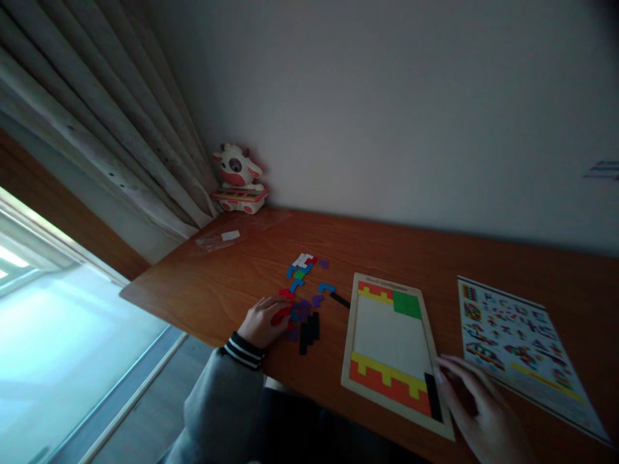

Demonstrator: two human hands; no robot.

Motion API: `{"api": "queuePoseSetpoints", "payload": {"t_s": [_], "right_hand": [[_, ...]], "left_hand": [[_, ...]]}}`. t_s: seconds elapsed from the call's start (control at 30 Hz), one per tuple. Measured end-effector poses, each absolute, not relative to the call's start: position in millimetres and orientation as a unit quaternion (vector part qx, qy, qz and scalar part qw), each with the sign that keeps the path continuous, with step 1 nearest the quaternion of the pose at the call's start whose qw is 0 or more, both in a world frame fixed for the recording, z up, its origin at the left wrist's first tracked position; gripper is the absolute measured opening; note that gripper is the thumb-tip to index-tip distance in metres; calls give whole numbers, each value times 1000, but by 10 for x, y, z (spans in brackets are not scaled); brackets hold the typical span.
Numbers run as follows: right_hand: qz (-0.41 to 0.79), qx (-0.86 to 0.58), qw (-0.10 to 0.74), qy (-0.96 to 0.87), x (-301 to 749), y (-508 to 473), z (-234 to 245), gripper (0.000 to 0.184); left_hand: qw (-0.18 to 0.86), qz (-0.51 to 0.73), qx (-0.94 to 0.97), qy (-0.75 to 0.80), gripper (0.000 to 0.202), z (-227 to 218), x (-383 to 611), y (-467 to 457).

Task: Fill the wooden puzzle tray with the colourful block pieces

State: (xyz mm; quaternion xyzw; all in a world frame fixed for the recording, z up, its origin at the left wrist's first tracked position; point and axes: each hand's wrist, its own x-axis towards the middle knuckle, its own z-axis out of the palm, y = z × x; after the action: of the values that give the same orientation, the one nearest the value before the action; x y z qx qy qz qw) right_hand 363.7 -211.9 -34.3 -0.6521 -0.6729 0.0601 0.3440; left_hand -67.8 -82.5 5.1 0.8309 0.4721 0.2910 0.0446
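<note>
Left hand (265, 320) touches red pieces (287, 294) by the table edge (193, 320), right hand (483, 406) beside tray rim (349, 348), grips unclear.

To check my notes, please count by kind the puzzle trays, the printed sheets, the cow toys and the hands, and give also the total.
Puzzle tray: 1
Printed sheet: 1
Cow toy: 1
Left hand and right hand: 2
Total: 5
</note>
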Motion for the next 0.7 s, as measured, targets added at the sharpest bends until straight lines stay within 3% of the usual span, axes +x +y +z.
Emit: {"api": "queuePoseSetpoints", "payload": {"t_s": [0.7], "right_hand": [[66, -649, 351, -672, 3559, -2126, -262, 33]], "left_hand": [[164, 322, 768, 528, 24, 91, -574, -753]]}}
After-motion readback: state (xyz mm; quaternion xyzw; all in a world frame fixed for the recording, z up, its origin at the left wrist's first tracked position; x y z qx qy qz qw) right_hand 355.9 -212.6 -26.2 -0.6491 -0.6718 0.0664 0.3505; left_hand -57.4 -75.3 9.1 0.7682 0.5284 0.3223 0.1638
